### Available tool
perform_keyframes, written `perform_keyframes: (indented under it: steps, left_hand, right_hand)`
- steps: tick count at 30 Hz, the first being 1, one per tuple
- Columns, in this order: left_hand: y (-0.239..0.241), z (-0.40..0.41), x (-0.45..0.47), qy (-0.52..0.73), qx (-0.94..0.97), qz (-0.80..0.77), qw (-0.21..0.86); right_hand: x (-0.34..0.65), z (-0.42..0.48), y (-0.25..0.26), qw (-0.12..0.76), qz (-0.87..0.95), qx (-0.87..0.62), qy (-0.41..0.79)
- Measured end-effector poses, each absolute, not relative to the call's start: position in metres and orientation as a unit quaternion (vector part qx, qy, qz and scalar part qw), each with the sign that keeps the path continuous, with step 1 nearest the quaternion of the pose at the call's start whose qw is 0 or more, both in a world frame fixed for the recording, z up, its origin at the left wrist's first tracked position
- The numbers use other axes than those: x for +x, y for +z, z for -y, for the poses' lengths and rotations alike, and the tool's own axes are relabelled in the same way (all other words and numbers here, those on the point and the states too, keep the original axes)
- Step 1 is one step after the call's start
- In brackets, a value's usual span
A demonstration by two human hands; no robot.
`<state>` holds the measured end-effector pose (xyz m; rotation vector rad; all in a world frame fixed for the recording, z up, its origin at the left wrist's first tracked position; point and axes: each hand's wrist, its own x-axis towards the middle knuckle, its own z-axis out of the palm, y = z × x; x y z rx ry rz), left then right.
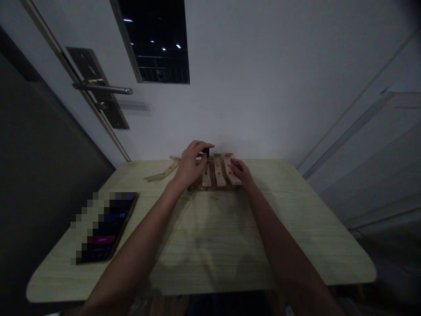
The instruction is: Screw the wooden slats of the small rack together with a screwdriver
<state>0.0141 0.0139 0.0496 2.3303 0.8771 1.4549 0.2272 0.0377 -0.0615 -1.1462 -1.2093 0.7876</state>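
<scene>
My left hand pinches the short black handle of a screwdriver, whose thin shaft points down at a pale wooden piece. Beside that lie a middle wooden piece and a right wooden piece, both bent and with small dark holes. My right hand has its fingers curled against the right piece's outer edge. Under the three pieces is a dark brownish base, mostly covered. Another bent wooden strip lies left of my left hand, partly hidden behind it.
The pale wood-grain table stands against a white door with a metal handle and a dark window. A phone, partly pixelated, lies with its screen lit at the table's left.
</scene>
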Motion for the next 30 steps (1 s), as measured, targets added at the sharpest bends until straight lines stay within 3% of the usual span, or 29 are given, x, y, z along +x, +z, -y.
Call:
perform_keyframes:
  steps: [30]
  left_hand:
    - [0.0473,-0.0173,0.0141,0.490,0.806,-0.299,0.146]
  right_hand:
    - [0.2259,-0.0360,-0.0598,0.608,0.527,-0.483,0.345]
